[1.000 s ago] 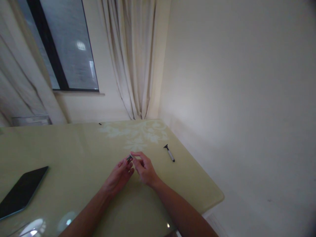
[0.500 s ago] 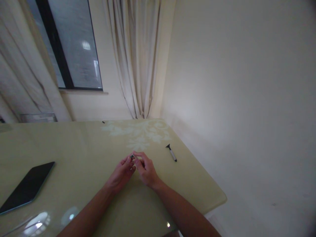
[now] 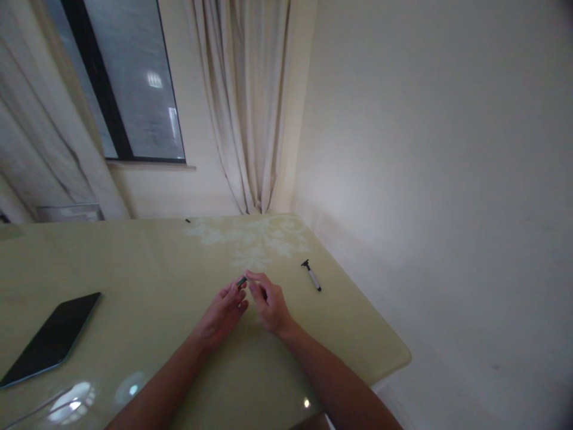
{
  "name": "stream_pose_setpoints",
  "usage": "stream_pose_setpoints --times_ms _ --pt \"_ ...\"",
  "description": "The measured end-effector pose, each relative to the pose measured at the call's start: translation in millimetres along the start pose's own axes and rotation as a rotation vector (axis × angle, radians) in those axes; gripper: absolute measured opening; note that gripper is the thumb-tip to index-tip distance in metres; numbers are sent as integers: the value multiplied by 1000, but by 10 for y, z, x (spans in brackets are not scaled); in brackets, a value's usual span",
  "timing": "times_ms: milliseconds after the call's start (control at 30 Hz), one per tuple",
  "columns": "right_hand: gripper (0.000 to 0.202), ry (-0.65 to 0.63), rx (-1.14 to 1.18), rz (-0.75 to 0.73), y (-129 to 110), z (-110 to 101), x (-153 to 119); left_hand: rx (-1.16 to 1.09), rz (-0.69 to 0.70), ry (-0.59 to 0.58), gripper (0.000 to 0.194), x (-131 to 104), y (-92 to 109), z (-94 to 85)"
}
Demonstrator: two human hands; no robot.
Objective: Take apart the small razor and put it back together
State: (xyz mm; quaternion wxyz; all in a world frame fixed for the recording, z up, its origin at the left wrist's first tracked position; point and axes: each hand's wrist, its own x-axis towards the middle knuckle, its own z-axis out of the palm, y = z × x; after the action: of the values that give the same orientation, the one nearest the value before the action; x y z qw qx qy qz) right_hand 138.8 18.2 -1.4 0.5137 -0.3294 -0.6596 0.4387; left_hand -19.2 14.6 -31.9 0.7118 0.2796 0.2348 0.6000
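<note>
In the head view, my left hand [image 3: 224, 313] is closed, pinching a small dark rectangular piece [image 3: 242, 280] between thumb and fingers. The piece looks like a razor cartridge, but it is too small to be sure. My right hand [image 3: 271, 304] is just to its right, thumb and index finger apart. Its index fingertip is close to the end of the piece; whether they touch I cannot tell. A razor [image 3: 312, 276] with a grey handle and black head lies on the table, beyond and right of my right hand.
The pale green glossy table [image 3: 147, 269] has a leaf pattern at its far end. A dark tablet [image 3: 51, 337] lies at the left, and a tiny black bit [image 3: 188, 221] sits by the far edge. Curtains [image 3: 250, 107] and a wall [image 3: 425, 179] border the table.
My right hand has drawn slightly right, away from my left fingers, and its thumb and index finger are further apart. More of the small dark piece shows in my left hand.
</note>
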Motion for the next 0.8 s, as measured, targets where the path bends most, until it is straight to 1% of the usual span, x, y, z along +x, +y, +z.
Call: stream_pose_setpoints --times_ms 67,133,200,300,333,400,433,500,600,700,733,800 --pt "43 35 -109 -78 8 20 -16 10 -6 -11 33 11 -6 -20" --pt "44 18 -43 -58 6 62 -35 30 -19 -41 31 8 -4 -25" --pt "46 -44 143 65 -13 93 -46 50 -27 -69 30 -9 8 -12" --pt "48 -180 439 310 -64 74 -46 76 -37 -92 31 -40 30 32" --pt "49 -223 505 365 -79 54 -42 79 -37 -95 32 -47 33 46" --pt "49 -274 570 400 -90 12 -27 70 -39 -90 33 -50 30 64" --pt "48 -277 566 390 -86 -4 -18 60 -42 -82 33 -47 25 65" --pt "48 -231 485 326 -64 -23 3 30 -42 -48 33 -33 14 50" --pt "45 -90 197 129 -33 -27 19 -1 -20 6 32 -11 4 4" --pt "42 14 -108 -79 -31 -1 -1 3 -12 -11 30 -6 -1 -13" --pt "42 30 -145 -109 -33 18 -15 8 -16 -32 30 -11 -2 -5" --pt "41 29 -70 -95 -30 71 -45 20 -25 -77 32 -28 -4 33"
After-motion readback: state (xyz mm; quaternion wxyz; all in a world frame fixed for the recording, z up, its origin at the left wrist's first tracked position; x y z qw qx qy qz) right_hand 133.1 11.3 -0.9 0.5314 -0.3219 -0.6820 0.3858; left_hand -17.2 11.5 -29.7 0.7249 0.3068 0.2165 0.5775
